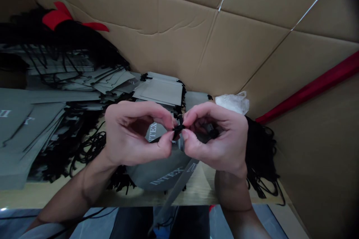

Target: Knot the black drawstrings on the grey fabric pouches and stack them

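My left hand (123, 130) pinches a black cord (178, 128) between thumb and index finger. Opposite it, my right hand (224, 138) pinches the same cord, and the fingertips of both hands nearly meet around what looks like a knot. Just below hangs a grey printed piece (179, 181), seen almost edge-on under my right hand. Flat grey pieces lettered "INTEX" (165, 168) lie on the table beneath; they look like paper bags with black cords. My fingers hide part of the cord and how it joins the grey piece.
Piles of grey pieces (17, 134) with black cords cover the left side. A bundle of black cords tied with a red band (57, 18) lies behind them. More black cords (260, 153) and a clear plastic bag (232, 102) are at right. Cardboard (179, 44) walls the back.
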The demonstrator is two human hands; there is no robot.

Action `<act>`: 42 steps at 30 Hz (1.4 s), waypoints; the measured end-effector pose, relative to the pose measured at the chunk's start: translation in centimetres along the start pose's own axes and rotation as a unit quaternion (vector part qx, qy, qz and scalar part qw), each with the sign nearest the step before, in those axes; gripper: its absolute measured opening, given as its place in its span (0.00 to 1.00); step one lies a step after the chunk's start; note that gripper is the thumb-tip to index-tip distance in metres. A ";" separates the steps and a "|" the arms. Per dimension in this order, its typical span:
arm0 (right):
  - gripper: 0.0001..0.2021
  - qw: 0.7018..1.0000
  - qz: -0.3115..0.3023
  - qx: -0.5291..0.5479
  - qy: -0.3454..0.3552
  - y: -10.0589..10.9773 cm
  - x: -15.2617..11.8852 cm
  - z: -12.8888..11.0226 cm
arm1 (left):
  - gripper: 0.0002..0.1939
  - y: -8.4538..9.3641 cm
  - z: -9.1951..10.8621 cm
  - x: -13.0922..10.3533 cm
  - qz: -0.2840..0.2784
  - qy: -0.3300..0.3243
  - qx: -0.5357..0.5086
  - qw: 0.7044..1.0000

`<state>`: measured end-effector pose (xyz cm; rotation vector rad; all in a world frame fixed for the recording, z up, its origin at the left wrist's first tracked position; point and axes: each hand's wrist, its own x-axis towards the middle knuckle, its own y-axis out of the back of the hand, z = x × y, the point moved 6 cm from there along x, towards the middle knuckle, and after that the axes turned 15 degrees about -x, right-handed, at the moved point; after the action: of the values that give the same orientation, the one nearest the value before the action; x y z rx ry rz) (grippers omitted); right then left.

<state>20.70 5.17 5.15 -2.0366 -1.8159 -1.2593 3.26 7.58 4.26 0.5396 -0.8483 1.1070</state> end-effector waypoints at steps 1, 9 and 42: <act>0.09 1.000 0.002 0.003 0.004 0.1 0.0 0.1 | 0.07 0.0 0.1 0.0 -0.001 -0.006 0.003 1.000; 0.07 0.999 -0.034 0.027 0.005 0.5 0.6 1.7 | 0.10 0.6 1.0 0.0 -0.048 -0.018 0.074 0.996; 0.11 0.959 0.089 -0.159 0.216 -0.1 -0.9 -1.7 | 0.07 -0.2 3.4 -1.4 -0.087 -0.174 0.283 0.939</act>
<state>19.90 3.55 5.61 -1.8151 -1.2726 -1.8548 2.07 4.27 5.12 1.2992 -0.7574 1.1047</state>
